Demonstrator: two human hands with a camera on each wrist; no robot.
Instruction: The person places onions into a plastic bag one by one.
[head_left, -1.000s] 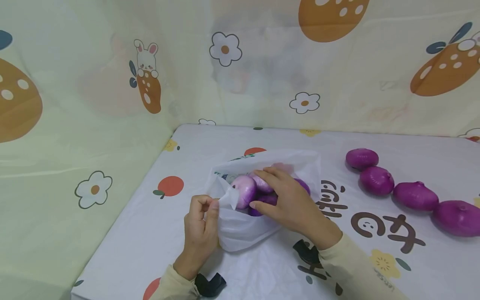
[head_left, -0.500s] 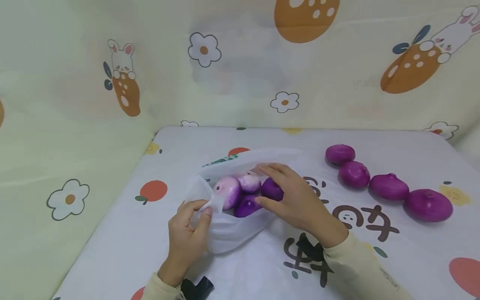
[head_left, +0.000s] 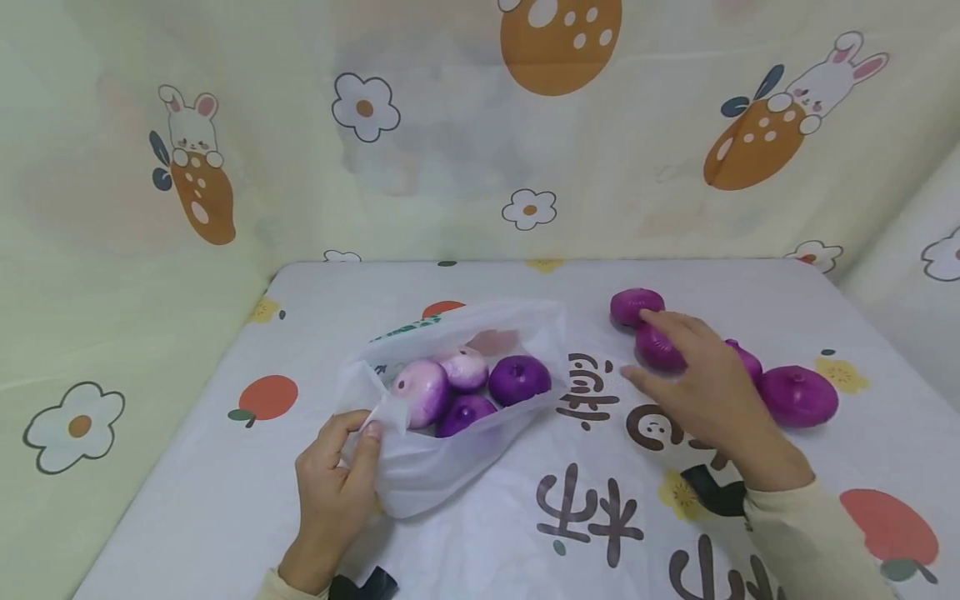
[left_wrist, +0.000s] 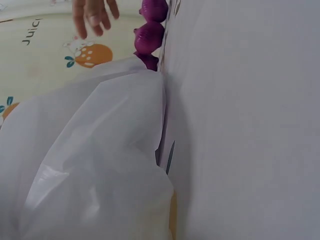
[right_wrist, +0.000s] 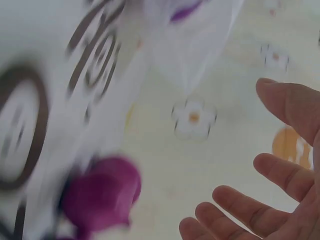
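We are pinching the bag (head_left: 442, 467) rim in our left hand (head_left: 333, 483) while our right hand (head_left: 701, 383), fingers spread, is hovering over onions (head_left: 798, 396) on the tabletop (head_left: 525, 550).

A table (head_left: 225, 500) covered with a white cloth printed with red fruit, yellow flowers and dark lettering carries everything. A white plastic bag (head_left: 450, 467) lies on it left of centre, its mouth open, with four purple onions (head_left: 468, 385) inside. To the right, a row of loose purple onions (head_left: 798, 396) lies directly on the cloth, close together, running from the back toward the right edge.
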